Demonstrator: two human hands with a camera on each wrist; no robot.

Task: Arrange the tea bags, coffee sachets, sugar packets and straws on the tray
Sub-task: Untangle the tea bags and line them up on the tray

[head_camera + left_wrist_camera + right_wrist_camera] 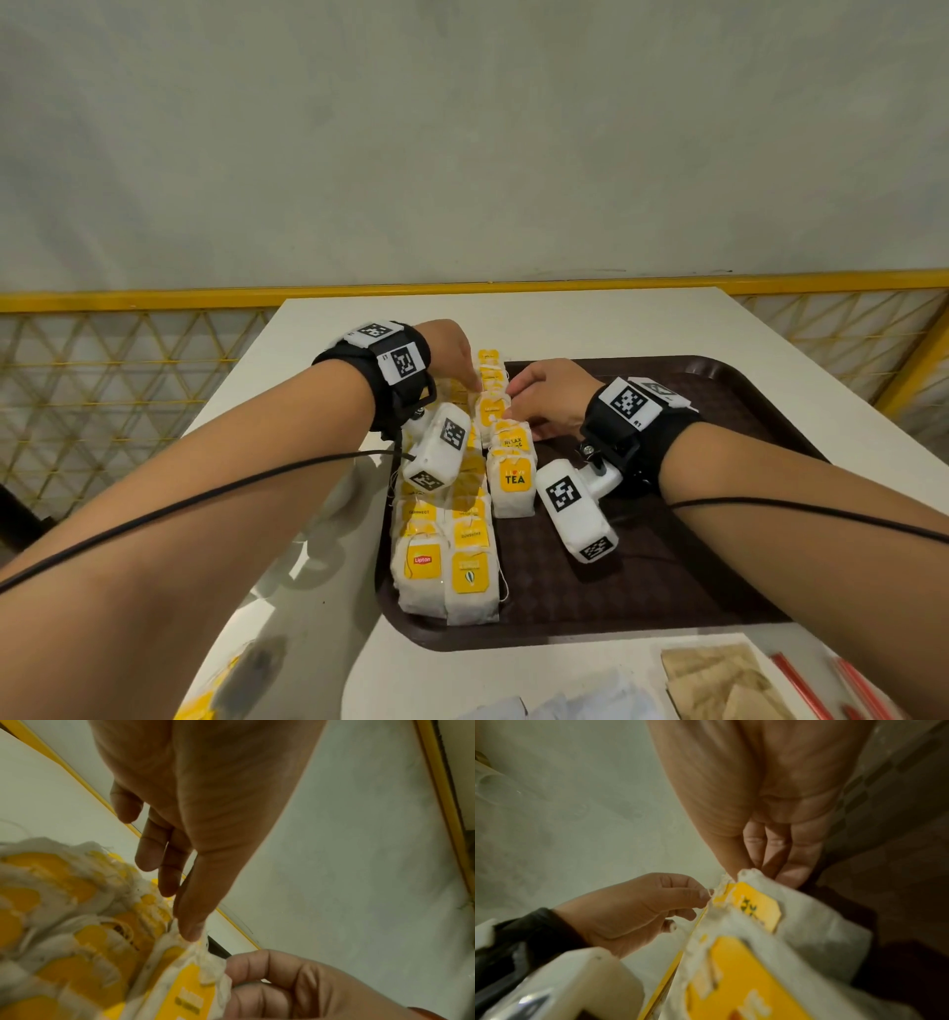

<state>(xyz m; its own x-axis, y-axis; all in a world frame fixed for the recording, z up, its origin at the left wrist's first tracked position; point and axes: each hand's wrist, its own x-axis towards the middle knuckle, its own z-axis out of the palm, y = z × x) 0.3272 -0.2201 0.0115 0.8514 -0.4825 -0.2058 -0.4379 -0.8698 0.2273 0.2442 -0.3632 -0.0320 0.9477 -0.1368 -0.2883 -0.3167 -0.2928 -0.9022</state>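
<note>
**Aligning the third tea bag row on the tray**

Status
- Brown tray [719, 390] on white table [328, 329]; 3 rows of tea bags [470, 575] along its 9 o'clock side, overlapped like shingles.
- Third row shorter; its upper end at 12 o'clock under adjustment.
- Left hand [449, 349]: fingers extended downward, index fingertip [191, 931] pressing the top edge of the upper tea bag [492, 408]. No curl around it visible; released rather than grasping.
- Right hand [552, 395]: thumb and fingers closed on the opposite top edge of the same bag, pinching it, as seen in the right wrist view.
- Off the tray at 6 o'clock: brown sachets [719, 678], red straws [801, 688], pale packets [590, 704], blurred.

Procedure (judged)
1. Keep the left fingertip as a stop; slide the bag with the right pinch only.
2. Set the bag overlapping the one below, label up, edges parallel to the neighbouring row.
3. Handle by the paper edge; avoid pulling the string or tag.
4. Release lightly; soft bags shift and may topple the overlap.

Legible markings
- "Lipton" [422, 559] on the front bag of the row nearest 9 o'clock.
- "TEA" [514, 479] on the front bag of the third row; "RELAX" [512, 441] on the bag behind.
- Other tag text too blurred to read.
</note>
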